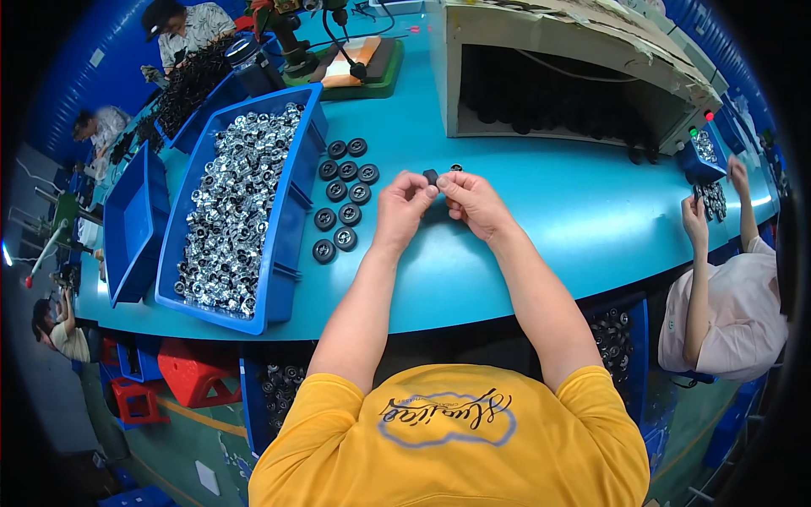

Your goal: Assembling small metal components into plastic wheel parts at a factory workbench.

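My left hand and my right hand meet above the blue-green table, fingertips pinched on a small black wheel-like piece. Fingers cover part of it, so its exact shape is hard to make out. Just beyond the right fingers lies a small shiny silver part. To the left of my left hand, several black toy wheels with dark hubs lie flat in loose rows. Farther left, a long blue bin is heaped with small chrome wheel hubs.
An empty-looking blue bin stands at far left. A green-based press is at the back. A box-like cabinet holds dark parts. Crates of black wheels sit below the table edge. A co-worker handles parts at right; others work at left.
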The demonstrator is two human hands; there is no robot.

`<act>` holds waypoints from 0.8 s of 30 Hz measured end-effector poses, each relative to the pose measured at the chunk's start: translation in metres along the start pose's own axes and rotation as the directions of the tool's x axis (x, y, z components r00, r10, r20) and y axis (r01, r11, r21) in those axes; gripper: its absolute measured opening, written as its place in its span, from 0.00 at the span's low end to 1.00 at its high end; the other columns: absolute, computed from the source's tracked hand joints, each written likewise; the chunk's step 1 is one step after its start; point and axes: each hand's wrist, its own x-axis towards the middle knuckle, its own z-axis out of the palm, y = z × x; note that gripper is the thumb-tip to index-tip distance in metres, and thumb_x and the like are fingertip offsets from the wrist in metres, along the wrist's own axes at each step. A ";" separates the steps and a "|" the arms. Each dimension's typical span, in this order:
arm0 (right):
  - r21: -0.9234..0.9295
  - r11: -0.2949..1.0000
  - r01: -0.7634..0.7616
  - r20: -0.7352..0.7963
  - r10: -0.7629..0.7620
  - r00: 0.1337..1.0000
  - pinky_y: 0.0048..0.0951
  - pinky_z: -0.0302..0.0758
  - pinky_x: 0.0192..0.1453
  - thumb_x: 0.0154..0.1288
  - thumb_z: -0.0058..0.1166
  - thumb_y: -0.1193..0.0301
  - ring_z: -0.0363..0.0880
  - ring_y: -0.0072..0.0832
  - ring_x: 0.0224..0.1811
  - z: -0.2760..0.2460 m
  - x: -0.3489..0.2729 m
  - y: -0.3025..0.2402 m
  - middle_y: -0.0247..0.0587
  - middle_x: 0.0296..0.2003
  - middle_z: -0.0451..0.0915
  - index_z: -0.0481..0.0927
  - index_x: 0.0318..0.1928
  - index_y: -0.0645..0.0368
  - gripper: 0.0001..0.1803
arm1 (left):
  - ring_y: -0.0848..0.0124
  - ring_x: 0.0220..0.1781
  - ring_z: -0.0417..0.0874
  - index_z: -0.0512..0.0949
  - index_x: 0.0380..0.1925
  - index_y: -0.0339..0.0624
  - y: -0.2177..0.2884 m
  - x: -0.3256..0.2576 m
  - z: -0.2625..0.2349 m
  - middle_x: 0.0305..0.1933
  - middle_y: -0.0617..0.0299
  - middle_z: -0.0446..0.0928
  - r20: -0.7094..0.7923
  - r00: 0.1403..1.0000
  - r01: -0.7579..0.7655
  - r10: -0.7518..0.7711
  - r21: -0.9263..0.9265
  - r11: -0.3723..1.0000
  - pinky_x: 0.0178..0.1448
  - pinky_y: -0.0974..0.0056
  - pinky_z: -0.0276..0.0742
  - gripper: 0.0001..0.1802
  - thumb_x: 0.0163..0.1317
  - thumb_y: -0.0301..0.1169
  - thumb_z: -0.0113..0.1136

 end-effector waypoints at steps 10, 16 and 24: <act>-0.647 0.690 0.324 -0.088 -0.490 0.867 0.24 0.74 0.37 0.67 0.71 0.68 0.76 0.21 0.33 -0.013 0.009 -0.002 0.30 0.39 0.82 0.87 0.47 0.56 0.11 | 0.71 0.50 0.81 0.81 0.40 0.39 -0.002 0.001 0.003 0.50 0.58 0.81 -0.066 0.991 -0.117 0.118 0.013 0.993 0.45 0.65 0.82 0.08 0.77 0.32 0.62; -0.955 -0.083 0.286 0.245 -0.766 0.595 0.34 0.82 0.44 0.63 0.70 0.73 0.82 0.36 0.35 -0.034 0.028 0.017 0.43 0.47 0.83 0.88 0.51 0.52 0.15 | 0.63 0.55 0.84 0.77 0.50 0.40 -0.009 0.008 -0.010 0.60 0.48 0.82 0.043 0.999 0.004 0.017 -0.454 0.891 0.57 0.57 0.82 0.12 0.83 0.37 0.53; -0.545 0.680 0.490 -0.098 -0.632 0.769 0.25 0.83 0.46 0.61 0.72 0.77 0.85 0.22 0.38 -0.006 0.014 0.000 0.37 0.47 0.82 0.87 0.53 0.60 0.18 | 0.66 0.54 0.84 0.78 0.49 0.40 -0.016 0.010 -0.011 0.56 0.52 0.84 0.004 1.000 -0.012 0.014 -0.404 0.915 0.57 0.59 0.82 0.13 0.81 0.40 0.58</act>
